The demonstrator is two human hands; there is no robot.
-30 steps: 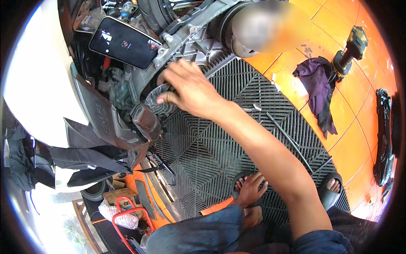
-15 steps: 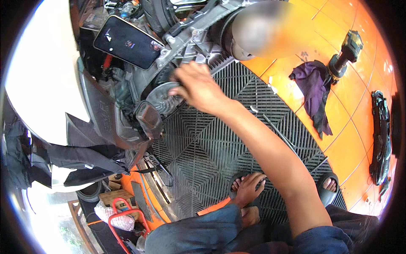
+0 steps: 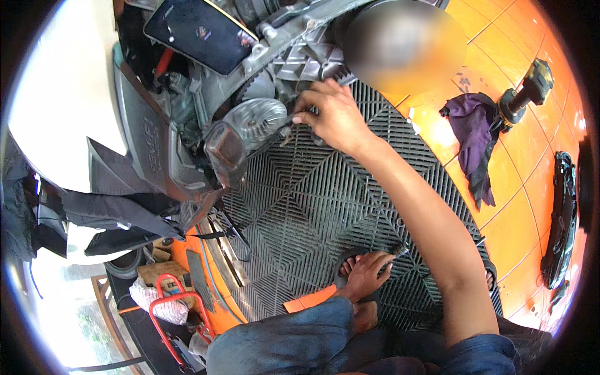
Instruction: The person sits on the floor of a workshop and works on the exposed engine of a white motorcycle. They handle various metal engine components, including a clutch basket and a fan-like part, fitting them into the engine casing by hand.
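Observation:
My right hand (image 3: 331, 115) reaches up to the opened engine casing (image 3: 250, 69) of a motor scooter. Its thumb and forefinger are pinched on a small dark part that I cannot make out. Just left of the fingertips sits a silver finned pulley disc (image 3: 257, 120), which the hand does not cover. Low down by my foot, my left hand (image 3: 367, 274) has its fingers bent closed. A small metal cylinder (image 3: 401, 250), like a socket, sticks out at its fingertips. A smartphone (image 3: 201, 34) lies on the scooter above the casing.
A black ribbed mat (image 3: 300, 212) covers the floor, bordered by orange tiles. Rightward lie a purple cloth (image 3: 470, 131), a cordless impact driver (image 3: 525, 94) and a long black part (image 3: 558, 222). The scooter's grey side panel (image 3: 147, 137) stands left; a red tubular frame (image 3: 172, 306) is lower left.
My right hand has left the finned disc's edge and moved right, so more of the disc shows. The metal cylinder now shows at my left fingertips. The whole view has shifted slightly.

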